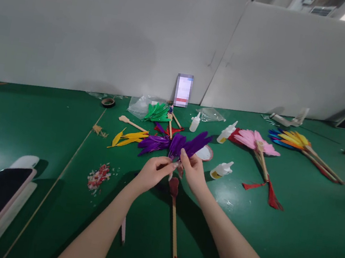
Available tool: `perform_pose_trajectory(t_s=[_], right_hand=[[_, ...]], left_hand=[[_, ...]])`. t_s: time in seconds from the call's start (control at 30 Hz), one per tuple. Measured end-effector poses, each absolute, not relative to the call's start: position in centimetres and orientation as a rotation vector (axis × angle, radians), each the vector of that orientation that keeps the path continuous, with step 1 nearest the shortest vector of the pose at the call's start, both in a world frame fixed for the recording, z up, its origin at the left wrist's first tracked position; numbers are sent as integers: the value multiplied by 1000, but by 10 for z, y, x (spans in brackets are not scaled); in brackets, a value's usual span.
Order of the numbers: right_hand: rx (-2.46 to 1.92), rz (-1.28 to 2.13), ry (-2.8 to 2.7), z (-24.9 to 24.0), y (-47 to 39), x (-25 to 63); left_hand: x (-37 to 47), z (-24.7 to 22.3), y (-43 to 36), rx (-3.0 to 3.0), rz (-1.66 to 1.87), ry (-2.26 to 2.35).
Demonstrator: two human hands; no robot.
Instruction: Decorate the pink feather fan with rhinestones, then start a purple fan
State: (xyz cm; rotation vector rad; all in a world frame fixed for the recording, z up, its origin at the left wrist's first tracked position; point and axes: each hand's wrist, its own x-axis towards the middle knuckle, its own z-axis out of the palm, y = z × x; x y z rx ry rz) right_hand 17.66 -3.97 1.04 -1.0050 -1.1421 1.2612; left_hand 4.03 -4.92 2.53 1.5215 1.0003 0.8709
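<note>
My left hand and my right hand meet near the middle of the green table, both with fingers pinched on the lower ends of purple feathers. The feather tips point up and away from me. More purple feathers lie just left of them. Below my hands, a wooden stick with a dark red head lies on the table. Yellow feathers and a bare wooden paddle are to the left, with green feathers behind.
White bottles and a white dish stand right of my hands. Farther right lie a pink feather fan and a multicolored one. A lit phone leans against the panel; red-white scraps lie left.
</note>
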Motion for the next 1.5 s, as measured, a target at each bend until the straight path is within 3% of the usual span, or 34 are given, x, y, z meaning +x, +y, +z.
perform_pose_trajectory(t_s=[0.3,0.63,1.23,1.5], right_hand=[[-1016,1324,-1291,13,-43,177],[-977,1393,-1160,12,-42,174],[-1008,1203,-1042,4,-48,168],[-979,1337,-974,8,-52,165]], left_hand=[[43,21,-53,1377,782,917],[54,19,-57,1392,994,1005],[77,14,-76,983,1172,1013],[74,21,-80,1471,1255,1317]])
